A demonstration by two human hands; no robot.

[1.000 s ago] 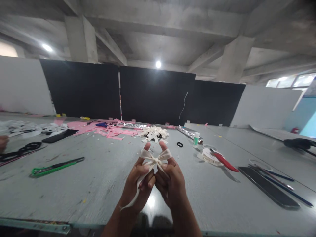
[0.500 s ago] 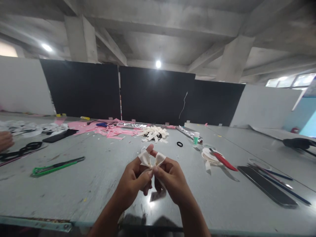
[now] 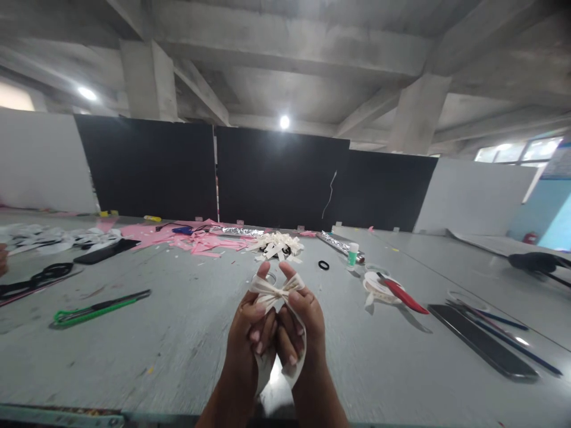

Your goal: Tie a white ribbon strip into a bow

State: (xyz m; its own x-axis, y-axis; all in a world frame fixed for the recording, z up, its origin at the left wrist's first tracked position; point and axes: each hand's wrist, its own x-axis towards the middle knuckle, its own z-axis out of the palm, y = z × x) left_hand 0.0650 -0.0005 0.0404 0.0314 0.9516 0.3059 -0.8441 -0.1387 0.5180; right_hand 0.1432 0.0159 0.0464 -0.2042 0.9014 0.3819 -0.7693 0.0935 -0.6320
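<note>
A cream ribbon bow (image 3: 277, 292) is held up between my two hands, its middle gathered tight and its loops spread to both sides. My left hand (image 3: 250, 321) pinches the left loop, index finger raised behind it and thumb in front. On the other side, my right hand (image 3: 307, 315) grips the right loop the same way, thumb near the knot. Two ribbon tails hang below, partly hidden by the curled fingers. Just beyond the bow, a small round clear item on the table is mostly covered by my fingers.
Ahead lies a pile of cream ribbon pieces (image 3: 279, 245), beside pink scraps (image 3: 205, 244). To the left is a green cutter (image 3: 100, 308); to the right, a ribbon roll (image 3: 379, 288), a red-handled tool (image 3: 407, 297), a glue stick (image 3: 352, 254) and a phone (image 3: 484, 342). A co-worker's hand (image 3: 2, 259) shows far left.
My hands have drawn closer together and turned, so the bow's knot and hanging tails show more. The co-worker's hand has shifted left, mostly out of view.
</note>
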